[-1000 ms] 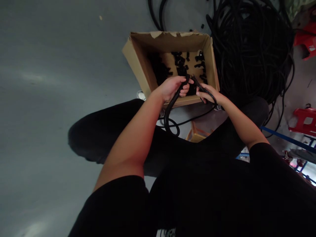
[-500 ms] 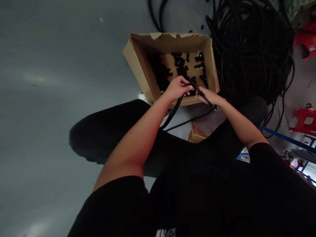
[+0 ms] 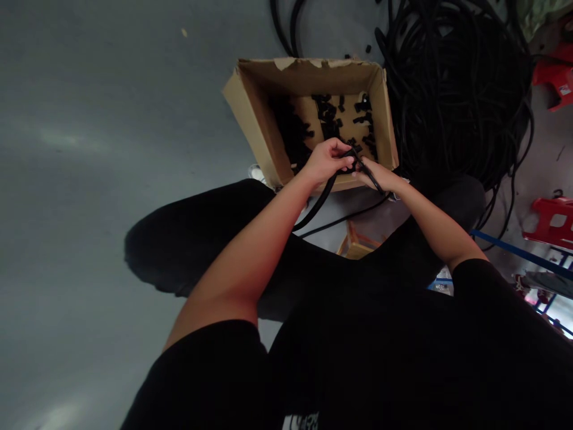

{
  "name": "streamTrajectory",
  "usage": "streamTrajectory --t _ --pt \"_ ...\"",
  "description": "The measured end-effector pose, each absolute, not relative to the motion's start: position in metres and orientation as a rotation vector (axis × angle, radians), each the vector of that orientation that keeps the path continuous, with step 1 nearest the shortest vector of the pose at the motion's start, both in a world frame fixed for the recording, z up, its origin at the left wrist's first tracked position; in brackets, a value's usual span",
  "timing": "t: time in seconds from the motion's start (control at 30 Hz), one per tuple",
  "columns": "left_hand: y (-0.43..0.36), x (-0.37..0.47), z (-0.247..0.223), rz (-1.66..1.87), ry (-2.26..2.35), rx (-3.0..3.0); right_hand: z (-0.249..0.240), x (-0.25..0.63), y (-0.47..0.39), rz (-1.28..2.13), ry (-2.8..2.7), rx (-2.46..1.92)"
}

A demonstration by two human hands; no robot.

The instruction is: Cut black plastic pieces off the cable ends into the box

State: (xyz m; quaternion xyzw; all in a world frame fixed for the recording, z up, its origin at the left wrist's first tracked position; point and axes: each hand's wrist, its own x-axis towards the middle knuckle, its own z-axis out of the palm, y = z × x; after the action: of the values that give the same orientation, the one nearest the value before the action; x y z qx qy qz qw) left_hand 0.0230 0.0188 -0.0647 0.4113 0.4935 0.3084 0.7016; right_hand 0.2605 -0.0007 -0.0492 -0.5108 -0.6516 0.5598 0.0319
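Above the near edge of an open cardboard box (image 3: 250, 122), my left hand (image 3: 329, 161) pinches a thick black hose (image 3: 319, 209) between thumb and fingers. The hose bends down from that hand toward my lap. Close by on the right, my right hand (image 3: 378, 174) is closed around a dark length that looks like the same hose, slanting across its fingers. The fingertips of both hands nearly meet, and small details between them are too dark to make out. Inside the box lie several small black fittings (image 3: 326, 110), some piled along the left wall.
A large heap of coiled black hose (image 3: 456, 89) lies right of the box. Red plastic stools (image 3: 553, 218) stand at the far right beside a blue metal frame (image 3: 523, 248). A small wooden piece (image 3: 358, 243) shows between my legs. Two hose strands (image 3: 293, 27) lie beyond the box.
My left hand has shifted slightly to the right, closer to my right hand, and the hose below it bows out more. My right hand stays almost in place.
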Motion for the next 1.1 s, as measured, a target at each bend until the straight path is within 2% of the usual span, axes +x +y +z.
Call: streamTrajectory --t 0.17,0.4,0.77,1.1 --pt "0.018 0.025 -0.050 0.656 1.131 0.860 -0.056 0.262 0.002 1.743 -1.978 -1.486" --pt "0.017 0.026 -0.038 0.564 1.222 0.894 -0.035 0.253 0.002 1.783 -1.947 -1.546" --pt "0.025 0.017 -0.038 0.516 1.247 0.941 -0.013 0.248 -0.006 1.614 -1.926 -1.645" --pt "0.024 0.012 -0.033 0.468 1.166 1.121 -0.025 0.248 -0.006 1.666 -1.924 -1.608"
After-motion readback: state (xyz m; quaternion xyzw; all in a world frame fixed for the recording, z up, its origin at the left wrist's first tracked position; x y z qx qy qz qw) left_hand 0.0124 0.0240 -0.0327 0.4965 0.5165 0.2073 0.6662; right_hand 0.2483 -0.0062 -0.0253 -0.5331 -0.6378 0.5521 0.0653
